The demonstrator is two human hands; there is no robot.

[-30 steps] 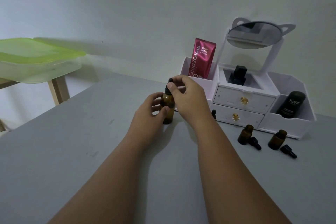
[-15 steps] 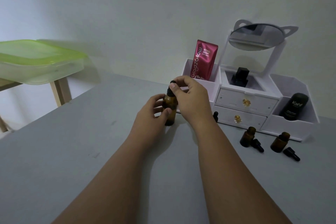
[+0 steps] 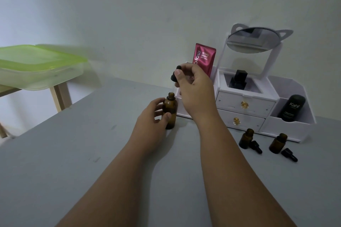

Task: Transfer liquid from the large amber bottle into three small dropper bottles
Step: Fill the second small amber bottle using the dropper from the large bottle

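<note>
The large amber bottle (image 3: 170, 109) stands upright on the grey table (image 3: 73, 162), its neck uncapped. My left hand (image 3: 152, 124) wraps its lower body. Above and just right of the neck, my right hand (image 3: 193, 86) pinches the black dropper cap (image 3: 175, 75), lifted clear of the bottle. Two small amber dropper bottles (image 3: 246, 138) (image 3: 277, 143) stand uncapped at the right, each with a black dropper cap (image 3: 256, 146) (image 3: 289, 154) lying beside it. A third small bottle is not visible.
A white vanity organizer (image 3: 245, 105) with drawers and a tilted mirror (image 3: 253, 42) stands behind the bottles, holding a red sachet (image 3: 203, 57), a black bottle (image 3: 238, 79) and a dark Kahf bottle (image 3: 291, 108). A green-lidded plastic box (image 3: 36, 66) sits on a wooden stand at left.
My right hand has lifted the black dropper cap off the large amber bottle and raised it up. My left hand stays on the bottle.
</note>
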